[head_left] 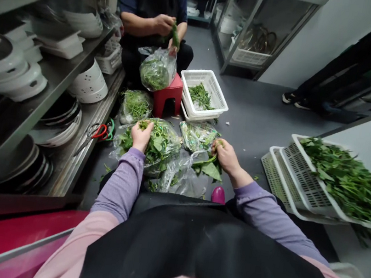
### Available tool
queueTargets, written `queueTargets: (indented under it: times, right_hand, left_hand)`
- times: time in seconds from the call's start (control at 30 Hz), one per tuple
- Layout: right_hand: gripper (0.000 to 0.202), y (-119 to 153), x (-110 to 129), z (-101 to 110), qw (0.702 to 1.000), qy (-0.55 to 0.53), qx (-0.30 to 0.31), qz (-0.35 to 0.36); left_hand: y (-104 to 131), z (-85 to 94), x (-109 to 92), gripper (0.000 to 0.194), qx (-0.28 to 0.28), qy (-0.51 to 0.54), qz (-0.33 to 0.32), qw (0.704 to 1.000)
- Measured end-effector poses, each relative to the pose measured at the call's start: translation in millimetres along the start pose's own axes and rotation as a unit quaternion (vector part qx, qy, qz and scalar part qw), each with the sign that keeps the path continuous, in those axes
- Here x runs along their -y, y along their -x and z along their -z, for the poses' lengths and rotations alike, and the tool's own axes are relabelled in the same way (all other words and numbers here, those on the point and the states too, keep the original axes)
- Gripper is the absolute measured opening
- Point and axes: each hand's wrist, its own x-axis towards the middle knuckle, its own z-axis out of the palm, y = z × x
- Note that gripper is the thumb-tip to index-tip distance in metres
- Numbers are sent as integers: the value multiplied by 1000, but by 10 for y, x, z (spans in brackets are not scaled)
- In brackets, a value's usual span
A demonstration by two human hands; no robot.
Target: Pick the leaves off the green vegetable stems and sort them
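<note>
My left hand [141, 137] is closed on some greens, over a plastic bag of leafy greens [160, 149]. To the right, my right hand [225, 156] grips a leafy stem [212, 168], whose broad leaves hang down to the left. Below and between the hands lies a crumpled clear bag [183, 176] with bits of green in it. A bag of cut greens [197, 135] rests just beyond, between my hands. Another bag of thin green stems [136, 106] stands behind my left hand.
Opposite, a person [149, 8] handles greens above a red stool [168, 94] bearing a bag. A white basket [220, 95] holds cut greens. Tilted baskets [304, 184] of leaves stand right. Scissors [100, 132] lie on the left shelf [75, 150] among dishes.
</note>
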Motion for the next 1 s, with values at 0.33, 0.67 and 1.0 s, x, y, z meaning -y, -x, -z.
queueTargets:
  times: [0.33, 0.67, 1.0]
  right_hand:
    - [18, 257, 691, -425, 976, 137, 129, 109]
    - [28, 167, 410, -964, 972, 193, 73, 109]
    - [35, 126, 263, -685, 996, 70, -24, 58]
  left_hand:
    - [218, -74, -190, 42, 225, 207, 252, 918]
    - [560, -198, -294, 38, 343, 265, 263, 862]
    - [595, -267, -153, 23, 217, 199, 241, 925]
